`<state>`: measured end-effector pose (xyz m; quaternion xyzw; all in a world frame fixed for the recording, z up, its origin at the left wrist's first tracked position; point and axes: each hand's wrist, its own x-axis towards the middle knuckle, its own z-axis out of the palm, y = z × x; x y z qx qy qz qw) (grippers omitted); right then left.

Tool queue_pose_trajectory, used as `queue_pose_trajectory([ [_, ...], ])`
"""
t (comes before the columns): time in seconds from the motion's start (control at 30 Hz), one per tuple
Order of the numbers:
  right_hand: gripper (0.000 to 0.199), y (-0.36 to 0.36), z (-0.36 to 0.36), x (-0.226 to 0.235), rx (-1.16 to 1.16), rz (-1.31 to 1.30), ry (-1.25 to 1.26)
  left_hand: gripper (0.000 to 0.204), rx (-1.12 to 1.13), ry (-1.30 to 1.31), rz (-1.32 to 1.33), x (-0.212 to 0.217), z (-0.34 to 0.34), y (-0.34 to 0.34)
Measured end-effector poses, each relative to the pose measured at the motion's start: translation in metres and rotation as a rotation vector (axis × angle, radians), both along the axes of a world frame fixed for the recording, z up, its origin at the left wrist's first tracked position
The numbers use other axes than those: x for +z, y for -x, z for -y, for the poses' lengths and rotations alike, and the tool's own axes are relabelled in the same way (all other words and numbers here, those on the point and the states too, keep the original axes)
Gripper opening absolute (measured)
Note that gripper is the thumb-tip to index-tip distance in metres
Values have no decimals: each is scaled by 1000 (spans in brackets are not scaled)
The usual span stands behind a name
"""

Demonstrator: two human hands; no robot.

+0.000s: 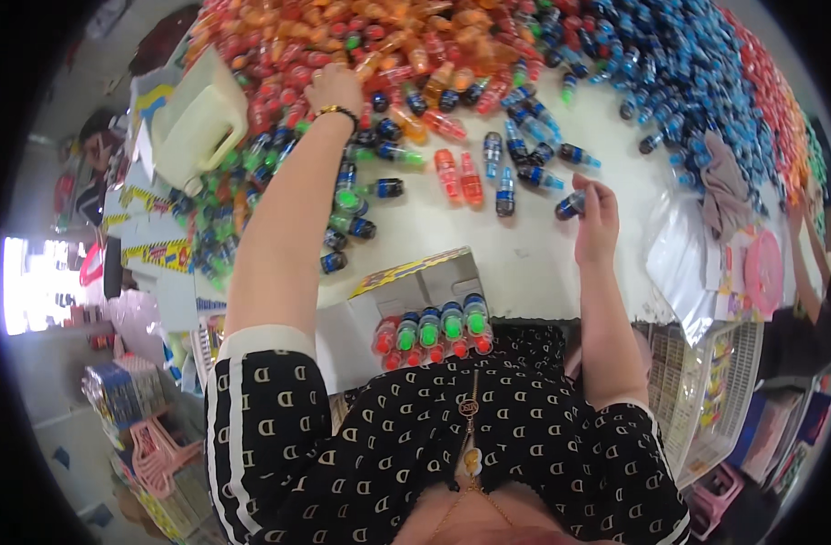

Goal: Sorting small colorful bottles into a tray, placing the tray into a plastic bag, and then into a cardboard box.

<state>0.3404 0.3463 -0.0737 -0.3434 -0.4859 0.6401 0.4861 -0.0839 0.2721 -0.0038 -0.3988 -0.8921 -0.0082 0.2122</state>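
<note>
My left hand (336, 89) reaches across the table into a heap of small red bottles (288, 64). Its fingers curl down among them, and what they close on is hidden. Over on the right, my right hand (597, 218) pinches a small dark blue bottle (570, 205) between thumb and fingers, above the white table (534, 259). Close to my body, an open carton (415, 280) holds rows of little bottles (428, 329) with green, blue and red ends. Two red bottles (458, 176) and several blue bottles (505, 191) lie loose between my hands.
Heaps of orange bottles (415, 27) and blue bottles (697, 64) cover the table's far side. A cream plastic jug (197, 123) stands at the left. Right of me are a grey cloth (726, 186), a pink round object (762, 270) and a white basket (720, 400). Another person's arm (801, 263) shows far right.
</note>
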Motion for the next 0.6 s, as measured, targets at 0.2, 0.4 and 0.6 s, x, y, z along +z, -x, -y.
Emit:
queue_pose_trajectory([
  [0.2, 32, -14, -62, 13, -124, 409, 5, 27, -234, -440, 376, 25, 2, -3],
  [0.4, 28, -28, -97, -5, -152, 1146, -953, 31, -378, -991, 1578, 35, -1, -52],
  [0.6, 27, -24, -62, 55, -27, 658, -243, 29, -550, 77, 1111, 51, -4, -175],
])
